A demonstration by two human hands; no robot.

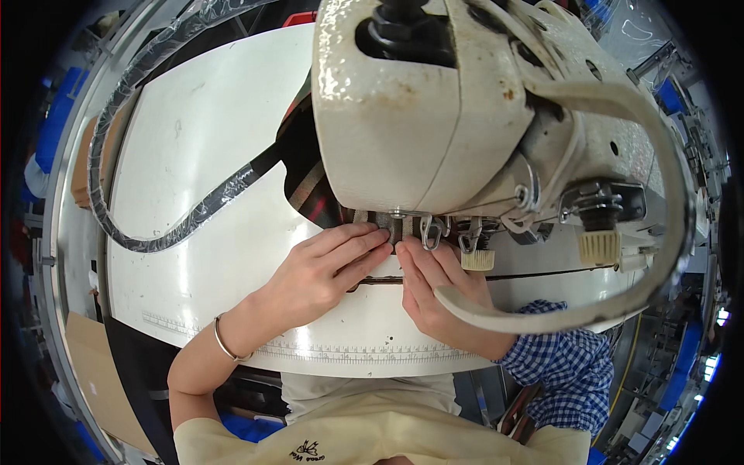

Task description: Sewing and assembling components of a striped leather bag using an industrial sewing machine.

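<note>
Evidently, dark red-striped plaid fabric [314, 203] lies partly beneath bulky cream metal sewing-machine head [395, 139], on white tabletop [194, 155]. Left hand [311, 271], right hand [443, 301]: fingers [358, 247] narrowly bunched; grip, cannot tell. Risk: uneven pressure skewing fabric; fingers straying under head, pinched.

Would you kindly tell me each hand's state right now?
Left hand: tips beneath the sewing machine; whether it pinches the cloth cannot be told.
Right hand: tips close beside the left's; grip cannot be told.

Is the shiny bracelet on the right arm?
No, the silver bracelet is worn behind the left hand; the right hand sticks out of a checked sleeve.
</note>
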